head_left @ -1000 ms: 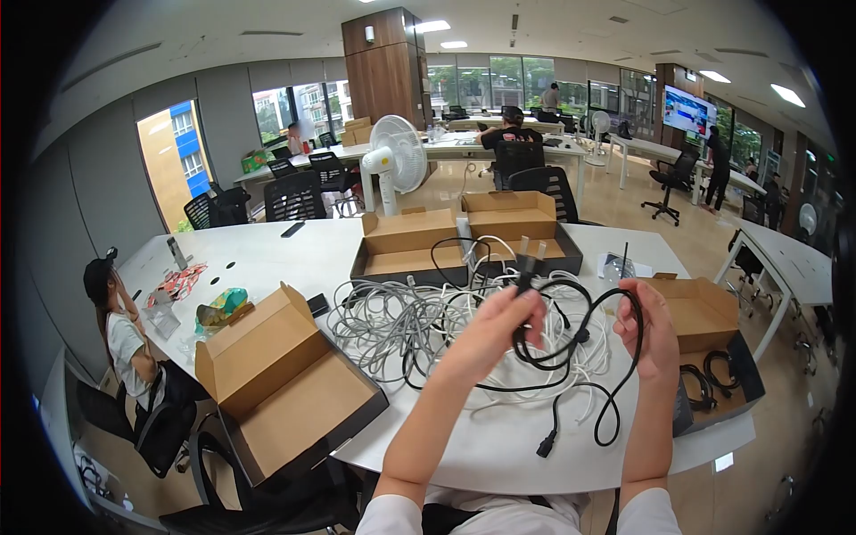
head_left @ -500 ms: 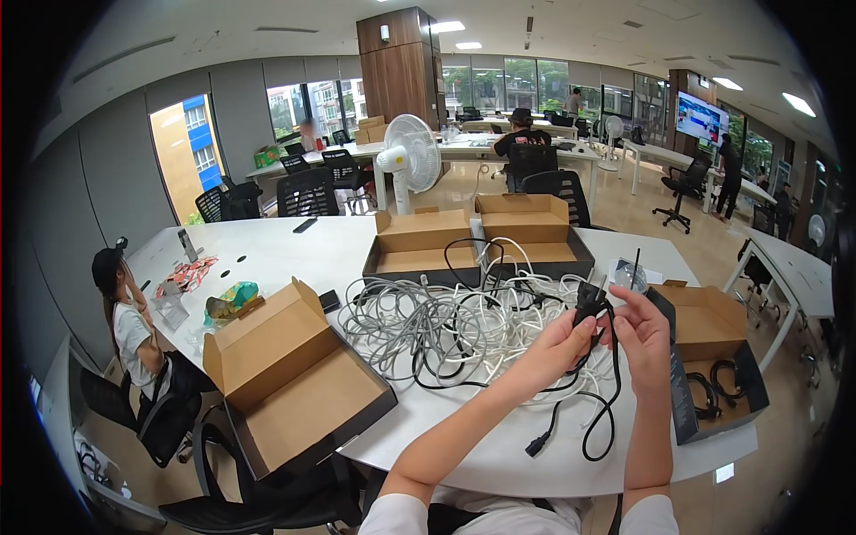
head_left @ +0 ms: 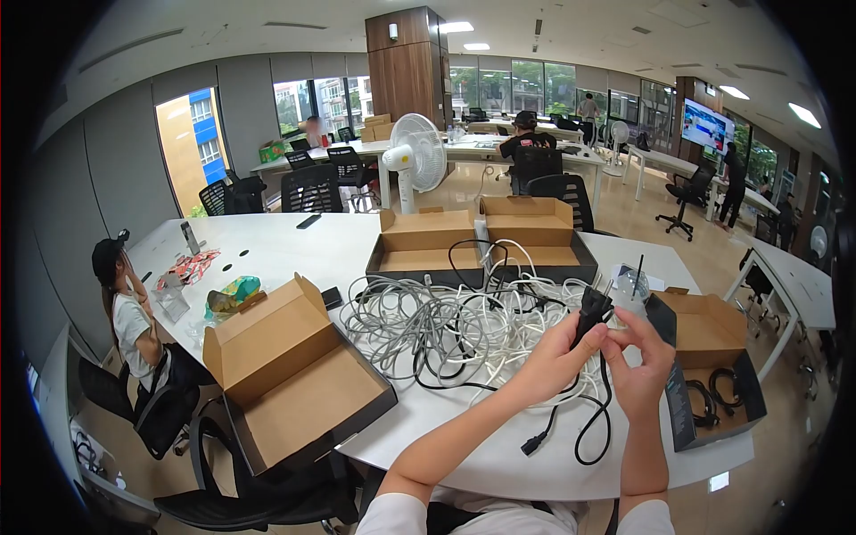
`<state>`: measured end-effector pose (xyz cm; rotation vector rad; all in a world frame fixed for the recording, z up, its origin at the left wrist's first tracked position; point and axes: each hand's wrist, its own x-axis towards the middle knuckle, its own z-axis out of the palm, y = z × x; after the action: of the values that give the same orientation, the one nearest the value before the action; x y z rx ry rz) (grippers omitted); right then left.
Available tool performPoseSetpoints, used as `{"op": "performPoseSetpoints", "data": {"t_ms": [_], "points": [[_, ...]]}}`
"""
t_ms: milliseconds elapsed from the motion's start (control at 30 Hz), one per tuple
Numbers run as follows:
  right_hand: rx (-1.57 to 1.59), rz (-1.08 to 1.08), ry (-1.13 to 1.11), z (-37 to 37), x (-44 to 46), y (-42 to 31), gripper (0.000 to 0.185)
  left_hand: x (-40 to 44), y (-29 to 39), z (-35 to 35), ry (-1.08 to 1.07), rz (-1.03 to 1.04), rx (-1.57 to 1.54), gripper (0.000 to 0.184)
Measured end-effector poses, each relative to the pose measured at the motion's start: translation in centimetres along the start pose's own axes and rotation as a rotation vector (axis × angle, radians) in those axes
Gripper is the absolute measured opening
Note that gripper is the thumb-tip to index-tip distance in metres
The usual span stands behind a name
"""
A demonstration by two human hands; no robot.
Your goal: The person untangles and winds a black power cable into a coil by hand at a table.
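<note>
My left hand [head_left: 563, 355] grips a black power cable near its plug [head_left: 595, 308], whose prongs point up. The fingers of my right hand [head_left: 644, 352] pinch at the same cable just below the plug, touching my left fingertips. From there the black cable loops down to the table, where its connector end [head_left: 532, 444] hangs near the front. Behind my hands lies a large tangle of grey and white cables [head_left: 428, 325]. An open box [head_left: 713, 419] on the right holds coiled black cables [head_left: 703, 403].
An open cardboard box [head_left: 308, 406] stands at left, and two more [head_left: 423, 245] [head_left: 535, 241] stand behind the tangle. Further back is a white fan [head_left: 417, 156]. A person [head_left: 134, 312] sits at far left. A clear plastic item [head_left: 631, 283] is near my right hand.
The cable loops that I held up have been lowered, and both hands have come together at the plug. The view has shifted slightly.
</note>
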<state>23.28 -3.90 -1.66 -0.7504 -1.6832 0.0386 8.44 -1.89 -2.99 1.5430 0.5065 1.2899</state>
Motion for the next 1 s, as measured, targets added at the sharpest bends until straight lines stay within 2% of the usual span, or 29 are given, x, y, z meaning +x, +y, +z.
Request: {"op": "performPoseSetpoints", "data": {"t_ms": [67, 167, 200, 333, 433, 467, 567, 633, 700, 733, 867, 1000], "points": [[-0.173, -0.153, -0.037, -0.2, 0.1, -0.9, 0.043, 0.4, -0.4, -0.1, 0.016, 0.106, -0.036, 0.025], [-0.229, -0.326, -0.107, 0.4, 0.0, -1.6, 0.048, 0.6, 0.0, -1.3, 0.012, -0.005, -0.070, 0.021], [-0.239, -0.363, -0.141, 0.3, -0.2, -1.4, 0.051, 0.6, 0.2, -1.8, 0.028, -0.026, 0.038, 0.018], [-0.106, -0.352, -0.191, -0.8, -0.1, -0.5, 0.050, 0.3, 1.1, -3.1, -0.110, -0.036, 0.219, 0.017], [0.032, -0.259, -0.076, -1.7, 0.3, 0.5, 0.047, -0.7, 2.7, -2.9, -0.222, -0.139, 0.144, 0.015], [0.058, -0.160, -0.045, -2.0, 0.3, 0.8, 0.045, -1.0, 3.2, -2.8, -0.264, -0.130, 0.165, 0.015], [-0.158, -0.215, 0.059, -1.8, 1.9, 0.1, 0.050, -1.6, 4.4, -2.8, -0.408, -0.147, 0.167, 0.016], [0.151, -0.022, -0.096, -1.8, 1.6, 1.1, 0.065, -1.7, 4.1, -2.7, -0.411, -0.122, 0.091, 0.013], [0.468, 0.197, -0.334, -2.2, 1.2, 1.4, 0.071, -1.7, 4.0, -2.5, -0.394, -0.104, -0.012, 0.012], [0.580, 0.234, -0.356, -1.8, 0.8, 1.7, 0.074, -1.6, 3.7, -2.7, -0.399, -0.118, -0.049, 0.010], [0.529, 0.197, -0.502, -2.1, 1.3, 1.7, 0.066, -1.5, 3.8, -3.2, -0.284, -0.152, -0.160, 0.016], [0.735, 0.377, -0.437, -1.8, 0.6, 2.3, 0.061, -1.4, 3.9, -2.1, -0.218, -0.241, -0.393, 0.022]]}}
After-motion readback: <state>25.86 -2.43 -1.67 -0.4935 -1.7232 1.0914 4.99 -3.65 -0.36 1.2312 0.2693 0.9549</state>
